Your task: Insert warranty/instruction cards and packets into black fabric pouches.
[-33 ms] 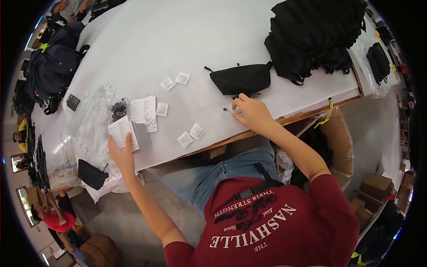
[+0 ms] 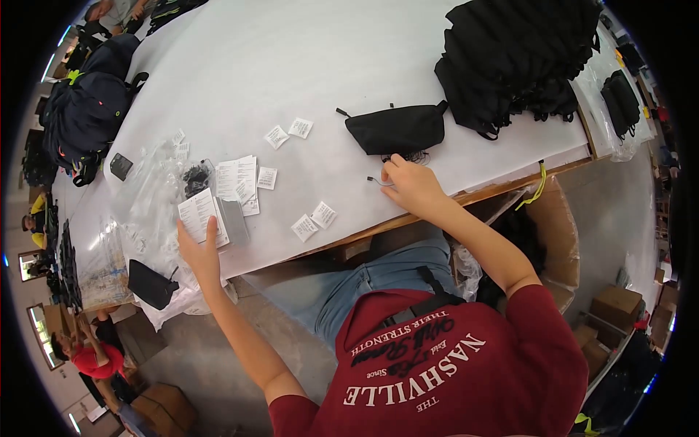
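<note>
- The person is leaning over the white table [image 2: 291,65], both bare arms reaching forward from red sleeves.
- The left hand [image 2: 198,251] is lying flat at the near edge, fingers pressed together and pointing up onto a stack of printed paper slips [image 2: 198,215]; the index finger is resting on the top slip.
- A grey card [image 2: 234,222] is lying just beside that stack on its right, and more printed sheets [image 2: 237,178] are fanning out just beyond it.
- The right hand [image 2: 411,186] is curled, fingertips pinched on a thin dark cord [image 2: 377,180] lying on the table; whether the cord is attached to anything, I cannot tell.
- A black zip pouch [image 2: 397,130] is sitting just beyond the right hand, a tangle of dark cord showing at its lower edge by the fingertips.
- Small white paper packets [image 2: 313,221] are scattered between the two hands, with two more [image 2: 287,132] farther up the table.
- Crumpled clear plastic bags [image 2: 149,204] are crowding the left hand's side, with a small black bundle [image 2: 195,178] lying among them.
- A heap of black pouches [image 2: 524,62] is filling the far right corner, well apart from both hands.
- A flat black pouch [image 2: 151,284] is hanging at the table's near left edge, near the left wrist.
- Dark backpacks [image 2: 87,109] are piling up at the far left.
- An open cardboard box [image 2: 553,233] is standing under the table edge by the right elbow.
</note>
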The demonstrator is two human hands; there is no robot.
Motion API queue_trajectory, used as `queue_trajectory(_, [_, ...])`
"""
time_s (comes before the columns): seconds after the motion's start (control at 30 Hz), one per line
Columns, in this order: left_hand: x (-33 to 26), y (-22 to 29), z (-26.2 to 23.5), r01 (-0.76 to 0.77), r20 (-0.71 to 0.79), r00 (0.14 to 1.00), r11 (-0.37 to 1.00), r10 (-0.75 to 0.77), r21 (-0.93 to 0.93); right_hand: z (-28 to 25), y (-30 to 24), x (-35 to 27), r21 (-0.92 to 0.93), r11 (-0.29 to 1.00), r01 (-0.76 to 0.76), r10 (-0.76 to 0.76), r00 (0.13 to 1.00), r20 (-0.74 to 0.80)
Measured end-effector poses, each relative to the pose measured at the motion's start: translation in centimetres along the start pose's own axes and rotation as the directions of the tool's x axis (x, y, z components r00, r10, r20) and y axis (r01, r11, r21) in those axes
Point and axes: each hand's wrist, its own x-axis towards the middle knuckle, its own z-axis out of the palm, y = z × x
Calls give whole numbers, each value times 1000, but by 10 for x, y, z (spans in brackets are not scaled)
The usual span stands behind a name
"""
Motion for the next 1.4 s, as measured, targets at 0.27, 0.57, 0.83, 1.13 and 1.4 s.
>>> queue_trajectory(0.27, [9, -13, -9, 87, 33, 996, 992, -84, -96, -56, -23, 19, 257, 966, 41, -38, 999, -19])
queue_trajectory(0.57, [-3, 22, -7, -153, -389, 855, 883, 344, 445, -87, -46, 25, 553, 833, -13, 41, 998, -39])
queue_trajectory(0.83, [-23, 93, -59, 105, 235, 971, 957, -40, -271, -19, -28, 7, 109, 991, 74, -69, 996, -51])
queue_trajectory(1.13, [-90, 164, -20, 165, 478, 856, 771, 198, -615, 37, -38, 24, -85, 994, 75, -63, 989, 136])
queue_trajectory(1.4, [-116, 174, 18, 333, 471, 879, 618, 69, -712, -10, -64, 6, 620, 774, -129, -30, 970, 240])
